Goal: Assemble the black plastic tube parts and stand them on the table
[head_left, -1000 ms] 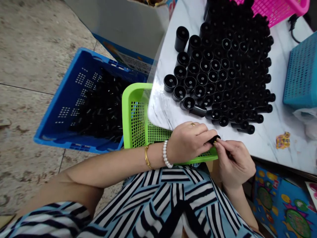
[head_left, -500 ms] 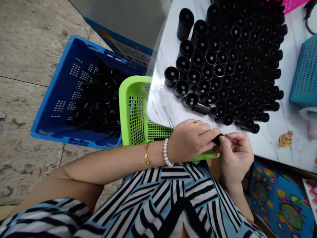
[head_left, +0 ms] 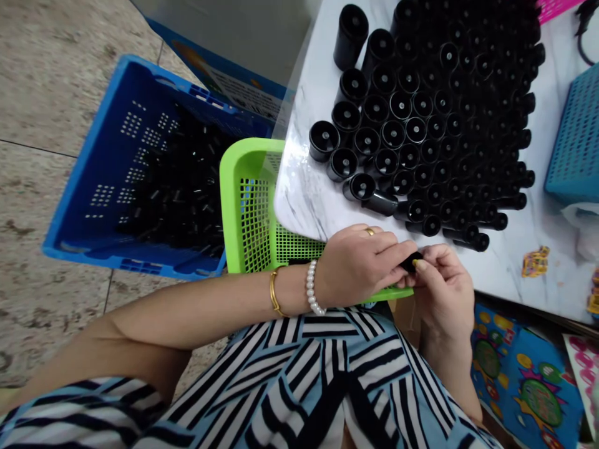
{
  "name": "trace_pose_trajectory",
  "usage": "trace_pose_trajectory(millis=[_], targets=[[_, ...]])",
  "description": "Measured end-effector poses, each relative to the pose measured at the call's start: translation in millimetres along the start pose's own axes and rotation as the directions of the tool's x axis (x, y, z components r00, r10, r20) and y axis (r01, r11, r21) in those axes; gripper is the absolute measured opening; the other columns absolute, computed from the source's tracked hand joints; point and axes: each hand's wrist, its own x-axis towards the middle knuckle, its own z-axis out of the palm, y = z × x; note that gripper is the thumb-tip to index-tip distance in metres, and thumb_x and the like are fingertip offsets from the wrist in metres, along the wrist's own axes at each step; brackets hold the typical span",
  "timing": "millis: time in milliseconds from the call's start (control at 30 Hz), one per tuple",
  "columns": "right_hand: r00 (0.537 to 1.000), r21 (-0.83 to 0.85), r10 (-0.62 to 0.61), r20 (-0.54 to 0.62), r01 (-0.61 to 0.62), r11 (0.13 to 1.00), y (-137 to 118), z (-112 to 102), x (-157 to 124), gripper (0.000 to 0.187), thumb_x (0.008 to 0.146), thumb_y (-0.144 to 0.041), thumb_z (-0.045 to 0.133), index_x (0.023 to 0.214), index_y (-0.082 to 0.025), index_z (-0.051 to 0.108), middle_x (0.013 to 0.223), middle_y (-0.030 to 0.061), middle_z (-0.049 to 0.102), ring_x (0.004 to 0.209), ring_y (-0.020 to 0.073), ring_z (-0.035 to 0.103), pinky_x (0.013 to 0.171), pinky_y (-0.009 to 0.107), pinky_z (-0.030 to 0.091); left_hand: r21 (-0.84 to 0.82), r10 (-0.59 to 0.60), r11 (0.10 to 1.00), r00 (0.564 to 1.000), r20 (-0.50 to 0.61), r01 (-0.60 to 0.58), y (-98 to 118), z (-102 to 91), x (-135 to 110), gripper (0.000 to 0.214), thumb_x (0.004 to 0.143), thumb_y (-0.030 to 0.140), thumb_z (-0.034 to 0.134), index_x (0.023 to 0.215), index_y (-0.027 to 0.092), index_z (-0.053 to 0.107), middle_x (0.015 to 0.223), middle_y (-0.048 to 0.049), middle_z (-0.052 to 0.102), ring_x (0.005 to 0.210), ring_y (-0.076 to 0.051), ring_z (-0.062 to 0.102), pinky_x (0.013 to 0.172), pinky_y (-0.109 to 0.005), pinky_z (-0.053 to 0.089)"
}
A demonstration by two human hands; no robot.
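My left hand (head_left: 358, 262), with a pearl bracelet, a gold bangle and a ring, is closed around a small black tube-like piece (head_left: 409, 262), most of it covered by the fingers. At its right end, my right hand (head_left: 444, 287) pinches a tiny yellow piece (head_left: 415, 263) between thumb and fingers, against or very near the black piece. Below both hands is a green plastic basket (head_left: 228, 206), partly under the table corner. Many black cylindrical cups (head_left: 366, 142) stand packed on the white marbled table (head_left: 304, 206) just beyond; a few at the near edge lie tilted.
To the left on the floor, a blue crate (head_left: 70, 206) holds a heap of black pieces. Yellow-orange printed scraps (head_left: 536, 262) lie on the table at right, near a teal basket (head_left: 573, 143). A colourful printed box (head_left: 524, 374) sits below the table edge.
The yellow bit now shows at my right fingertips by the black piece's end. My right hand has shifted slightly left; my left hand keeps its hold. The view has moved a little.
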Motion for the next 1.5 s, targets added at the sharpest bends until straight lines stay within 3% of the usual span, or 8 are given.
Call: trace_pose_trajectory(millis=[333,500,633,733,900,1033,1167,1500], targets=[[0.999,-0.021,-0.009,-0.042,0.008,1.0,6.0,10.5,3.9,0.027,0.086,-0.029,0.072,0.088,-0.025,0.046,0.061,-0.0107,0.053,0.048,0.0089,0.055,0.049,0.021,0.047,0.019,-0.012,1.0,1.0,0.009,0.012,3.6,3.7,1.1,0.026,0.093,0.033,0.064,0.115,0.019,0.07,0.078,0.0008,0.068,0.07,-0.014,0.062,0.07,-0.03,0.048],[0.992,-0.068,-0.053,0.11,0.061,0.996,8.4,-5.4,-12.7,0.019,0.088,-0.032,0.071,0.094,-0.021,0.057,0.07,-0.0049,0.062,0.06,0.0112,0.062,0.061,0.024,0.05,-0.175,-0.039,0.984,0.999,-0.016,0.036,-1.6,-6.1,2.3,0.025,0.087,0.031,0.07,0.107,0.014,0.069,0.103,-0.0078,0.069,0.089,-0.016,0.066,0.078,-0.028,0.056],[0.933,-0.303,-0.328,-0.148,0.273,0.913,5.7,-59.7,-11.5,0.017,0.092,-0.035,0.067,0.085,-0.019,0.065,0.069,-0.0017,0.063,0.062,0.0127,0.059,0.063,0.027,0.049,-0.243,-0.034,0.97,0.999,-0.029,0.026,1.2,-19.0,-9.2,0.029,0.092,0.022,0.065,0.12,0.015,0.063,0.111,-0.0099,0.069,0.099,-0.016,0.067,0.085,-0.029,0.06],[0.667,-0.664,-0.596,-0.447,0.198,0.721,-0.2,-120.9,21.1,0.021,0.087,-0.038,0.071,0.084,-0.017,0.071,0.071,0.0003,0.065,0.066,0.014,0.059,0.069,0.029,0.049,-0.133,0.169,0.977,0.985,0.03,-0.164,4.4,-19.8,-25.2,0.035,0.092,0.02,0.064,0.127,0.019,0.061,0.114,-0.0103,0.07,0.091,-0.017,0.069,0.077,-0.03,0.06],[0.719,-0.805,-0.59,-0.368,0.072,0.589,-3.6,-186.7,73.0,0.034,0.084,-0.041,0.071,0.109,-0.018,0.078,0.087,0.0052,0.072,0.07,0.0141,0.06,0.071,0.03,0.05,0.121,0.318,0.917,0.879,0.355,-0.38,-2.7,-18.5,-46.1,0.028,0.09,0.015,0.059,0.118,0.02,0.065,0.112,-0.009,0.072,0.067,-0.015,0.066,0.058,-0.029,0.056],[0.781,-0.852,-0.591,-0.2,0.159,0.499,4.0,-182.0,75.1,0.03,0.081,-0.042,0.078,0.103,-0.022,0.082,0.092,0.008,0.076,0.072,0.0157,0.063,0.074,0.031,0.051,0.1,0.189,0.971,0.957,0.222,-0.215,-5.8,-34.4,-45.3,0.034,0.091,0.036,0.066,0.12,0.017,0.063,0.104,-0.0067,0.074,0.075,-0.016,0.069,0.059,-0.029,0.056],[0.71,-0.884,-0.689,-0.147,0.218,0.414,11.9,-173.8,69.8,0.024,0.08,-0.039,0.081,0.096,-0.023,0.083,0.088,0.0084,0.075,0.071,0.0181,0.064,0.071,0.033,0.05,0.304,0.175,0.941,0.983,-0.057,-0.15,-10.4,-52.1,-22.4,0.022,0.093,0.029,0.068,0.11,0.015,0.066,0.079,-0.0007,0.07,0.064,-0.012,0.064,0.054,-0.025,0.048],[0.708,-0.924,-0.704,-0.058,0.229,0.306,7.8,-150.9,59.3,0.021,0.091,-0.036,0.067,0.095,-0.02,0.08,0.087,0.0049,0.071,0.07,0.0145,0.061,0.071,0.03,0.05,0.61,0.139,0.784,0.99,0.015,-0.119,-15.1,-39.4,18.6,0.03,0.097,0.018,0.053,0.123,0.011,0.066,0.064,-0.0024,0.061,0.051,-0.014,0.056,0.044,-0.028,0.033]])
